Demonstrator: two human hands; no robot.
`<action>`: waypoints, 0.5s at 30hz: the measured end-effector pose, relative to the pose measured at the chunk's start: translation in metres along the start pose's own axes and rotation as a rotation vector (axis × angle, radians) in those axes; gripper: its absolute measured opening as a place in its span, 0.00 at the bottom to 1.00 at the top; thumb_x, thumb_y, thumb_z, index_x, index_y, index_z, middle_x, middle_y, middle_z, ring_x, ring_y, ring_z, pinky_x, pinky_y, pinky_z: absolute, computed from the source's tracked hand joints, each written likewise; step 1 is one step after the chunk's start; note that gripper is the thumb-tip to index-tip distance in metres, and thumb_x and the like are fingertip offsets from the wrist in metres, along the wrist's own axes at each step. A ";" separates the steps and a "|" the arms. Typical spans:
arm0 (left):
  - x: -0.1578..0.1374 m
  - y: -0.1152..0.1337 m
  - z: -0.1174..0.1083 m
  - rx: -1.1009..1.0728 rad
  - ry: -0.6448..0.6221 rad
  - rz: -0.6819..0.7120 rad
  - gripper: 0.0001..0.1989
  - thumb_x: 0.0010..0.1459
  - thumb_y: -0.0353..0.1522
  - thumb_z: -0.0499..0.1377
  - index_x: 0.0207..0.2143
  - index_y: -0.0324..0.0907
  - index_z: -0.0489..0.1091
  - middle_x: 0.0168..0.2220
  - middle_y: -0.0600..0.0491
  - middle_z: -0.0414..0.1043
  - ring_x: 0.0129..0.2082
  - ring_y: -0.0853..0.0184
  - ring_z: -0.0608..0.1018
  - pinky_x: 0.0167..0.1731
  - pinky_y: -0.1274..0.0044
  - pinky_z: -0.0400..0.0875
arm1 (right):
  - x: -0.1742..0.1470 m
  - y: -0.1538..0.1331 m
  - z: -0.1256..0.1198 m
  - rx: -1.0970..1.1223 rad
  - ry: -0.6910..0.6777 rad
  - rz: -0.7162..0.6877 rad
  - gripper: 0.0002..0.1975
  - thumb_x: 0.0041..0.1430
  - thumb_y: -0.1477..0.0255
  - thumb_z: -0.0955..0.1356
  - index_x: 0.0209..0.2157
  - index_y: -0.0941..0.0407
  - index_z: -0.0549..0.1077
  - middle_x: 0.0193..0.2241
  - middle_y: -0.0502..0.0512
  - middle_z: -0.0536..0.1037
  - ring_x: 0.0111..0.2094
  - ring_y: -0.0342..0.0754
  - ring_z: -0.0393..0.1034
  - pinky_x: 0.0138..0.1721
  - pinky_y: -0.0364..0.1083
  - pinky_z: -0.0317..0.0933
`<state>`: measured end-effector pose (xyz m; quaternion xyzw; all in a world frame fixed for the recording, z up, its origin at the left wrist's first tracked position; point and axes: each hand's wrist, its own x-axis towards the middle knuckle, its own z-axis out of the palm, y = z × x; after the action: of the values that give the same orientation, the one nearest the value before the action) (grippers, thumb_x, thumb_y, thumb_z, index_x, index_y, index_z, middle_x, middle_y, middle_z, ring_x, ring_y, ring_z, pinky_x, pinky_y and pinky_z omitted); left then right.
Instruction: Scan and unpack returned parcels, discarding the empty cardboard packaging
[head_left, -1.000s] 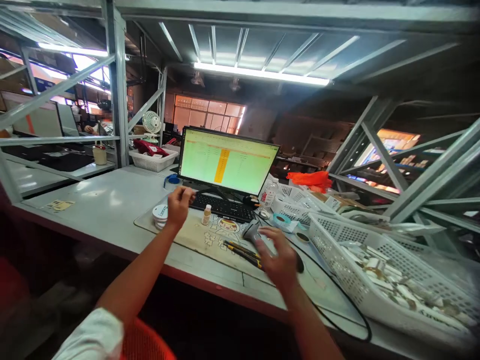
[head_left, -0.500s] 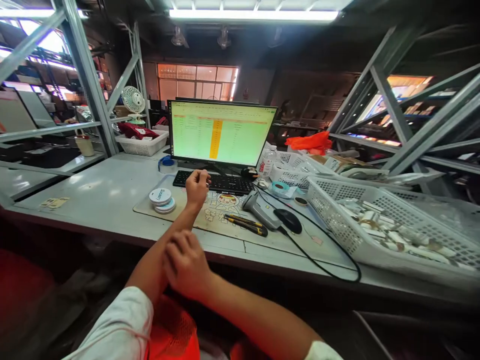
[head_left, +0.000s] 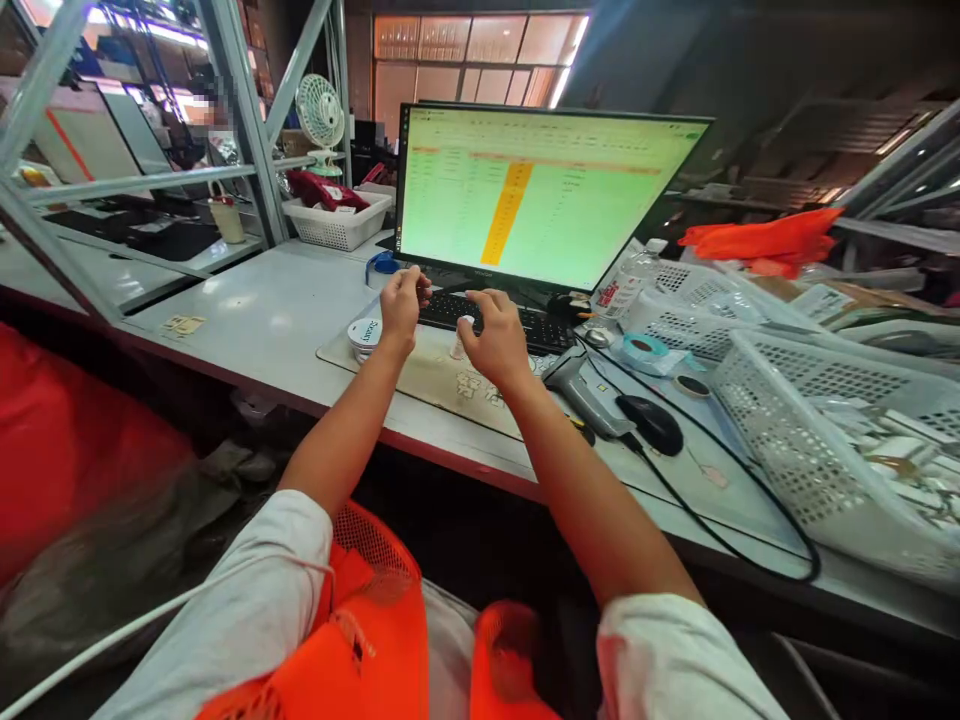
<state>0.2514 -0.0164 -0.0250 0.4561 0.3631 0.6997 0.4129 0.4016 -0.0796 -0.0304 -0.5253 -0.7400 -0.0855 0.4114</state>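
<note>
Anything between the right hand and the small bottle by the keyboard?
Nothing visible. The right hand is right at the small bottle, overlapping it in view; I can't tell whether they touch.

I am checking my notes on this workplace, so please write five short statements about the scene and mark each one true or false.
1. The right hand is near the small bottle. True.
2. The black mouse lies to the right of the scanner. True.
3. The right hand grips the black mouse. False: the black mouse lies apart from that hand.
4. The white fan stands to the left of the monitor. True.
5. The monitor is dark. False: it is lit and shows an orange column.
</note>
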 end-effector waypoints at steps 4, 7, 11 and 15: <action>0.002 0.006 -0.058 0.899 -0.170 0.190 0.25 0.59 0.50 0.62 0.51 0.44 0.73 0.56 0.42 0.72 0.61 0.48 0.69 0.58 0.60 0.65 | 0.019 0.019 0.017 -0.202 -0.383 0.134 0.29 0.64 0.72 0.66 0.65 0.60 0.64 0.67 0.72 0.58 0.66 0.66 0.55 0.63 0.63 0.55; 0.005 -0.010 -0.099 1.432 -0.459 -0.052 0.45 0.49 0.57 0.64 0.66 0.49 0.62 0.71 0.39 0.52 0.67 0.27 0.55 0.55 0.42 0.59 | 0.015 0.023 0.022 -0.203 -0.548 0.204 0.20 0.67 0.75 0.63 0.59 0.58 0.70 0.59 0.69 0.70 0.56 0.59 0.69 0.56 0.58 0.64; 0.009 -0.040 -0.112 1.480 -0.646 0.011 0.49 0.46 0.48 0.67 0.69 0.45 0.59 0.69 0.33 0.53 0.58 0.31 0.70 0.55 0.50 0.65 | 0.012 0.040 0.015 -0.144 -0.449 0.276 0.11 0.56 0.75 0.73 0.43 0.56 0.78 0.45 0.61 0.80 0.46 0.55 0.76 0.50 0.50 0.68; 0.006 -0.047 -0.118 1.503 -0.687 0.091 0.43 0.51 0.49 0.60 0.68 0.49 0.58 0.66 0.38 0.57 0.54 0.40 0.75 0.54 0.55 0.69 | -0.001 0.086 -0.051 -0.006 -0.199 0.388 0.07 0.52 0.76 0.75 0.35 0.54 0.79 0.35 0.52 0.81 0.38 0.47 0.76 0.44 0.43 0.69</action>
<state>0.1507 -0.0076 -0.1020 0.8132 0.5690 0.1081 0.0569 0.5010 -0.0711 -0.0242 -0.6649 -0.6616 0.0454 0.3437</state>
